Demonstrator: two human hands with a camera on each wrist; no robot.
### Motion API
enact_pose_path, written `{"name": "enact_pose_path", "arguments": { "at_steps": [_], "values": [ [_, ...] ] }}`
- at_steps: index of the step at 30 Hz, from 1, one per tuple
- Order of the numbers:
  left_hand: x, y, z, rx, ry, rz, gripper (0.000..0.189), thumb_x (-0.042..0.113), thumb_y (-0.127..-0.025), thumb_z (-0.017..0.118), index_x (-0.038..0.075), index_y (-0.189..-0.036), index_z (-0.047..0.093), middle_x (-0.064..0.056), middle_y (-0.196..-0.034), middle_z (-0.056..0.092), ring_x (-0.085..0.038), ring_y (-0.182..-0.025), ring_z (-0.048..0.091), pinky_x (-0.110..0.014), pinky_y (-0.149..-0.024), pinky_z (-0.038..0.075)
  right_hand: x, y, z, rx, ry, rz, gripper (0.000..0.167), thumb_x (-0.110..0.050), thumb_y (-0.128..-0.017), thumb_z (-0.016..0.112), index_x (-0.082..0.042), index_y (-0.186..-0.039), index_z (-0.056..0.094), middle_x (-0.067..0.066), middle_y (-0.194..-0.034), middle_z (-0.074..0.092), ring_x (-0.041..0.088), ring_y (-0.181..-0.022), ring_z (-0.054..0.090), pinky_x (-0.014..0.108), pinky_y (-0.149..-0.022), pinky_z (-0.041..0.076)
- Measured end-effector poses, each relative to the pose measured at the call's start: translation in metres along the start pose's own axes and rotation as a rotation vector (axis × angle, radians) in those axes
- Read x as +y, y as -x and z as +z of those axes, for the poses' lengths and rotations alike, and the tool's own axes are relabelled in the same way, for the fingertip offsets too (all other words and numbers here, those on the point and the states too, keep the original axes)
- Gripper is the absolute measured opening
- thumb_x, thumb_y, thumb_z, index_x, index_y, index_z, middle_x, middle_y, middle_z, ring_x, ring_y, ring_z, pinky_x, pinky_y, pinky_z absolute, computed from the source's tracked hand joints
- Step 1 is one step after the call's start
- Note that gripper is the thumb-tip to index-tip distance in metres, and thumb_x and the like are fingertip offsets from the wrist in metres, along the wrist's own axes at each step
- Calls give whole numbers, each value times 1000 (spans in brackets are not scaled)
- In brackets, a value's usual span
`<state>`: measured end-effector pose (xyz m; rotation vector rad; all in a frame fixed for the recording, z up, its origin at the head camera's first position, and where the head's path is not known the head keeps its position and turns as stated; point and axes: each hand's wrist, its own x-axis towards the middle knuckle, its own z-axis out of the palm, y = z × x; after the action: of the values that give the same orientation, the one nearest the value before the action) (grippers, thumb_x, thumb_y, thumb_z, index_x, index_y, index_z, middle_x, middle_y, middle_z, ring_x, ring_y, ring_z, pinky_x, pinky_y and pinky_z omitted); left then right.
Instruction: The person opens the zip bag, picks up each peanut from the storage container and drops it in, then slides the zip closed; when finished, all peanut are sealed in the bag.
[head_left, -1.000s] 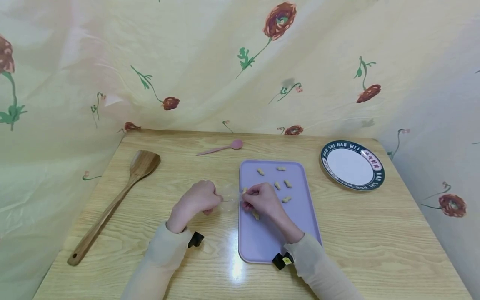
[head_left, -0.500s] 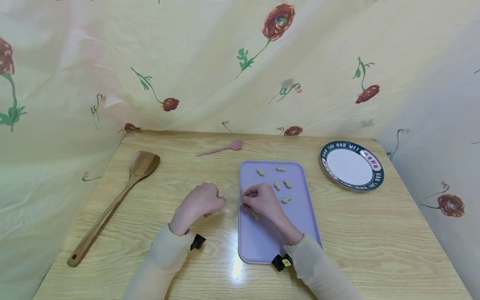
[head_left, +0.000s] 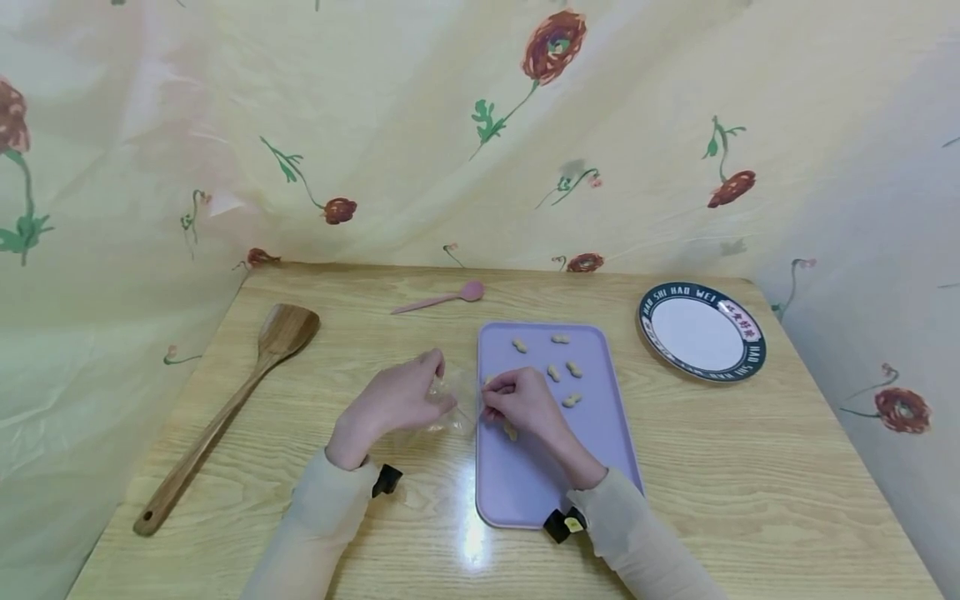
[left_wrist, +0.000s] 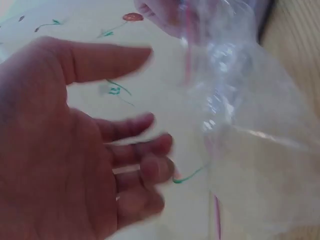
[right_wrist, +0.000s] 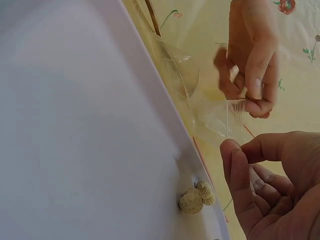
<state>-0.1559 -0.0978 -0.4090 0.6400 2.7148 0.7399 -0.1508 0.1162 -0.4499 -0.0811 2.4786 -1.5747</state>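
Note:
A clear plastic zip bag [head_left: 452,410] with a thin red line hangs between the hands. My right hand [head_left: 527,402] pinches its edge between thumb and forefinger, over the left side of a purple tray [head_left: 551,492]. My left hand [head_left: 392,402] is left of the tray, its thumb and fingers apart. In the left wrist view, the left hand [left_wrist: 65,130] faces the bag [left_wrist: 255,145] with a gap between them. Several unshelled peanuts [head_left: 572,400] lie on the tray. One peanut [right_wrist: 192,201] sits by the tray's rim, below the right hand [right_wrist: 295,175].
A wooden spatula [head_left: 247,387] lies on the table's left. A pink spoon [head_left: 471,291] rests near the back edge. At the back right stands a white plate with a dark lettered rim [head_left: 678,291]. Flower-patterned cloth [head_left: 420,125] hangs behind the table.
My left hand has gone from curled fingers near the bag to a spread thumb and fingers. The bag looks wider between the hands. My right hand keeps its pinch in place.

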Motion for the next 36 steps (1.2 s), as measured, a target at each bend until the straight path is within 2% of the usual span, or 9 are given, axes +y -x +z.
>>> {"name": "enact_pose_path", "arguments": {
  "at_steps": [2, 5, 8, 12, 17, 26, 30, 36],
  "values": [
    [-3, -1, 3, 23, -23, 78, 60, 44, -87, 74, 5, -127, 50, -9, -115, 57, -25, -98, 57, -41, -84, 49, 0, -1, 0, -7, -3, 6, 10, 0, -88, 67, 6, -87, 75, 8, -64, 69, 20, -58, 68, 28, -53, 54],
    [-9, -3, 11, 28, -74, 163, 96, 54, -79, 80, 2, -147, 36, -15, -144, 43, -32, -131, 42, -51, -107, 37, 0, -1, 0, -15, -12, 17, 10, -1, -89, 68, 6, -88, 75, 8, -65, 70, 20, -59, 68, 28, -54, 54],
    [-13, -4, 20, 12, -133, 183, 122, 64, -70, 82, 3, -156, 20, -16, -157, 30, -33, -144, 27, -53, -115, 25, 0, -1, 0, -20, -25, 28, 10, -1, -89, 68, 6, -89, 74, 9, -65, 70, 20, -59, 68, 28, -55, 54],
    [-17, -7, 30, 9, -176, 182, 135, 71, -65, 80, 4, -159, 11, -14, -160, 27, -31, -146, 24, -50, -117, 21, 0, -1, -1, -25, -50, 34, 11, -1, -90, 68, 7, -90, 74, 9, -65, 70, 19, -58, 68, 30, -56, 55],
    [-17, -9, 36, 29, -211, 189, 134, 74, -65, 77, 3, -159, 14, -15, -157, 32, -31, -143, 30, -49, -116, 26, 1, -1, -1, -43, -87, 30, 12, -1, -90, 67, 9, -92, 73, 10, -65, 70, 17, -57, 67, 31, -57, 57],
    [-17, -10, 40, 2, -227, 187, 119, 68, -72, 77, 3, -156, 23, -15, -148, 42, -32, -137, 38, -49, -111, 33, 1, -1, 0, -78, -118, 26, 13, 0, -91, 66, 11, -94, 72, 12, -67, 70, 20, -59, 69, 32, -57, 57],
    [-21, -12, 40, -15, -183, 185, 108, 58, -77, 77, 6, -155, 25, -14, -146, 43, -31, -135, 40, -50, -110, 34, 2, -2, 1, -100, -123, 27, 14, -1, -92, 66, 12, -96, 72, 13, -69, 71, 22, -61, 69, 32, -58, 58],
    [-30, -14, 37, -33, -39, 171, 94, 45, -80, 79, 10, -153, 31, -9, -144, 48, -26, -133, 43, -50, -111, 32, 2, -3, 1, -126, -137, 38, 14, -1, -92, 66, 12, -96, 72, 15, -72, 71, 20, -62, 69, 30, -59, 58]
  ]
}}
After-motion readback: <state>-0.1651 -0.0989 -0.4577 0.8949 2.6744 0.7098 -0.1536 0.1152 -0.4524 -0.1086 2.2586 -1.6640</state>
